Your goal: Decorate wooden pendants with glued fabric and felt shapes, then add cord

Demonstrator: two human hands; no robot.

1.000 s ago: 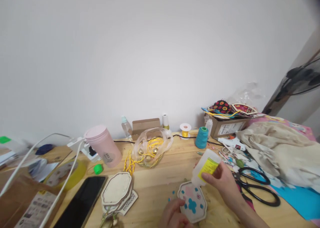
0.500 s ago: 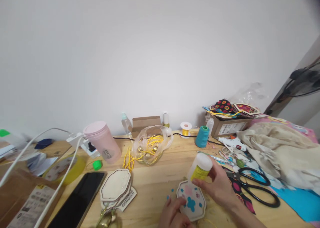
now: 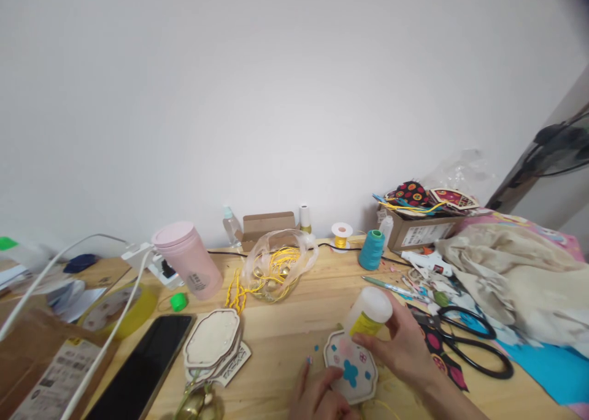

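Bottle (image 3: 369,313) was gripped by the right hand (image 3: 407,351) over the plaque's (image 3: 364,388) far edge, left hand (image 3: 319,395) kinda open; decent bare wood (image 3: 273,349) was seen towards the stack (image 3: 211,339).

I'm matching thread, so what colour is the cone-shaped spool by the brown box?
The cone-shaped thread spool is teal, clearest in the head view.

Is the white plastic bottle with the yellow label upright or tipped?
Tipped: the right hand holds the bottle base upward over the pale scalloped plaque.
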